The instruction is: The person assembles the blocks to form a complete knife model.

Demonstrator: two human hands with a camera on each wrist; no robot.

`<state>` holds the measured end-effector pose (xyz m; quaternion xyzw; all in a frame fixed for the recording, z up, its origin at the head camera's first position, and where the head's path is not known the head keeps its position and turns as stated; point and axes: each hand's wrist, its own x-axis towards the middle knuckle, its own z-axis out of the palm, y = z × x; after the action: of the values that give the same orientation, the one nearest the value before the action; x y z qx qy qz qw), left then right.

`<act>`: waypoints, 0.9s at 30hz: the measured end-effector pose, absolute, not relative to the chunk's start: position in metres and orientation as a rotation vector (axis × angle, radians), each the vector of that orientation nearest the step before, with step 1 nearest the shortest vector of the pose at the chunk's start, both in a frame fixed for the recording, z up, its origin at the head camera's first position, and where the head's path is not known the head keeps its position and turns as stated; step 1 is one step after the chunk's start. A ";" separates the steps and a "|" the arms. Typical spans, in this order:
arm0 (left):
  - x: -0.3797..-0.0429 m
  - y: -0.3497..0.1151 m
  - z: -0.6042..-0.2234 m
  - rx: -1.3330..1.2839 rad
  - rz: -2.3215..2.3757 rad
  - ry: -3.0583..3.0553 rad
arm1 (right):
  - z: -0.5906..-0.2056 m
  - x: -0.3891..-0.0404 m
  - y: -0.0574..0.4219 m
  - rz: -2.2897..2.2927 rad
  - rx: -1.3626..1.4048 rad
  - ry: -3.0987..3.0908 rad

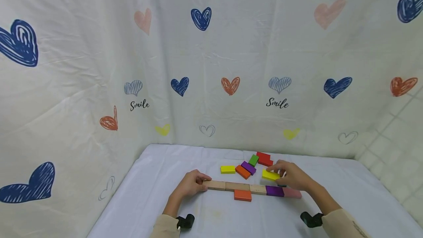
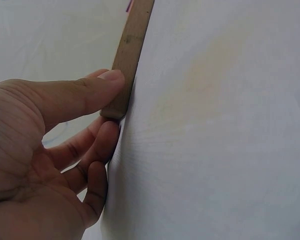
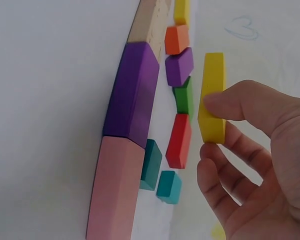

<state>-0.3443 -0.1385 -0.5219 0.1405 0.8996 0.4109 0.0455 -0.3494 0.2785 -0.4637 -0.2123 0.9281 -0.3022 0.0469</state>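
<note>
Yellow block [image 1: 270, 175]: pinched in the right hand [image 1: 294, 175], with the thumb and fingers clamped on opposite faces. Clock directions refer to the head view; 12 o'clock points away from the person.

Governing relation: the yellow block lies at 9 o'clock from the right palm and near 12 o'clock from the purple block [image 1: 275, 191] in the row [image 1: 238, 186]. Its long axis runs roughly 10 to 4 o'clock, near parallel to the row. Contact with the cloth-covered counter [image 1: 257, 221] cannot be confirmed.

Nearer hand: right. The left hand [image 1: 192, 183] is at the row's 9 o'clock end, thumb and fingers pinching the end wooden block [image 1: 216, 185].

Row, 3 o'clock end: pink block [image 1: 292, 193], adjoining the purple block. A teal block [image 3: 150, 167] sits just beyond the row there.

Row, 6 o'clock side: orange block [image 1: 242, 195], close against the wooden section.

Outer group, from 9 to 12 o'clock of the yellow block: second yellow block [image 1: 228, 169], second orange block [image 1: 243, 172], second purple block [image 1: 248, 168], green block [image 1: 253, 160], red blocks [image 1: 265, 162].
</note>
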 end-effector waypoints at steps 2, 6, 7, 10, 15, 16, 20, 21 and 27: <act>-0.345 -0.139 -0.523 0.432 1.257 2.750 | -0.463 -0.345 0.279 -0.932 -0.678 2.814; -0.345 -0.139 -0.524 0.439 1.258 2.755 | -0.464 -0.337 0.277 -0.963 -0.645 2.776; -0.346 -0.139 -0.525 0.441 1.257 2.755 | -0.464 -0.335 0.276 -0.966 -0.634 2.771; -0.346 -0.139 -0.525 0.446 1.257 2.757 | -0.466 -0.328 0.273 -0.985 -0.652 2.746; -0.346 -0.139 -0.525 0.451 1.255 2.755 | -0.471 -0.318 0.268 -0.996 -0.752 2.716; -0.346 -0.139 -0.525 0.448 1.255 2.753 | -0.473 -0.317 0.267 -0.995 -0.761 2.710; -0.346 -0.139 -0.524 0.429 1.250 2.746 | -0.479 -0.313 0.260 -0.982 -0.758 2.686; -0.347 -0.139 -0.524 0.419 1.248 2.744 | -0.480 -0.313 0.259 -0.978 -0.753 2.681; -0.346 -0.138 -0.523 0.418 1.252 2.741 | -0.489 -0.309 0.251 -0.937 -0.744 2.676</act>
<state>-0.3460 -0.1385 -0.5232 0.1373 0.8998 0.4111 0.0495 -0.3095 0.2506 -0.4887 -0.2524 0.9078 -0.3180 0.1052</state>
